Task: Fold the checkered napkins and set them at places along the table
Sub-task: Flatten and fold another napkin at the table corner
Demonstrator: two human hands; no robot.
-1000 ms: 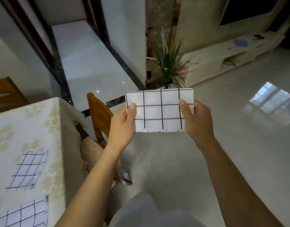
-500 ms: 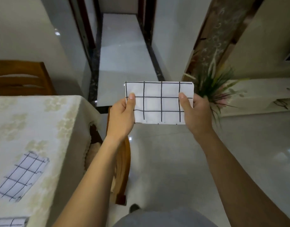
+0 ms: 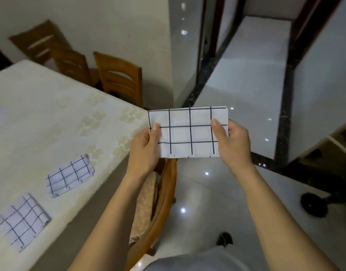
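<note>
napkin (image 3: 188,132) folded, long axis left-right | left grip (image 3: 144,151), right grip (image 3: 233,145) pinch ends

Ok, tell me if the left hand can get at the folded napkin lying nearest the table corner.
Probably, once freed: the left hand pinches the held napkin with the right hand, but only bare tablecloth lies between it and the corner napkin.

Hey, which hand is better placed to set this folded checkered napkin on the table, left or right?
Probably the left. The left hand pinches the white black-checked folded napkin at the end nearest the corner of the cream-clothed table; the right hand holds the far end, over the tiled floor.
</note>
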